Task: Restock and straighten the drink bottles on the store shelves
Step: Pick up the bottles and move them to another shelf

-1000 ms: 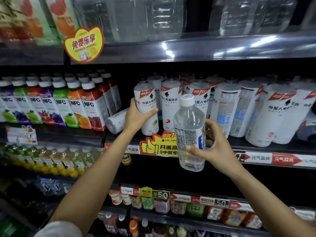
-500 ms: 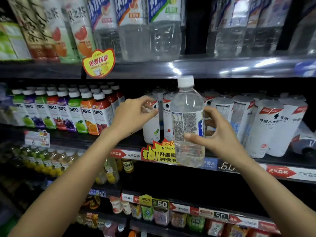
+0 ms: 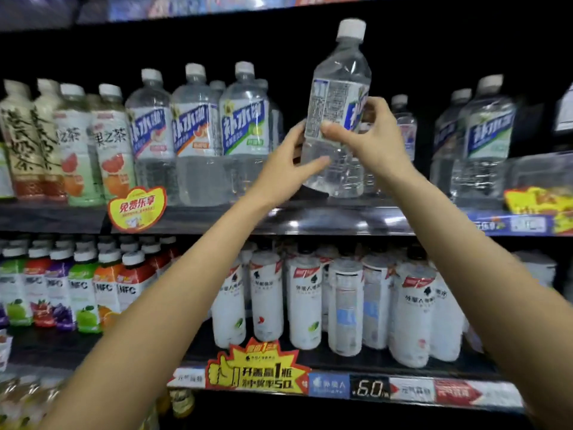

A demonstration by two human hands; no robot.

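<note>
Up from the middle shelf the clear water bottle (image 3: 338, 119) has been carried, and it is now held at the upper shelf (image 3: 310, 217), its base just above the shelf edge, in the gap right of three blue-labelled water bottles (image 3: 198, 135). It is gripped by the right hand (image 3: 372, 141), thumb across the label front and fingers curled round the far side. It is steadied low on its left flank by the left hand (image 3: 288, 169), whose thumb is laid across the clear lower body. The white cap (image 3: 351, 27) is tilted slightly right.
</note>
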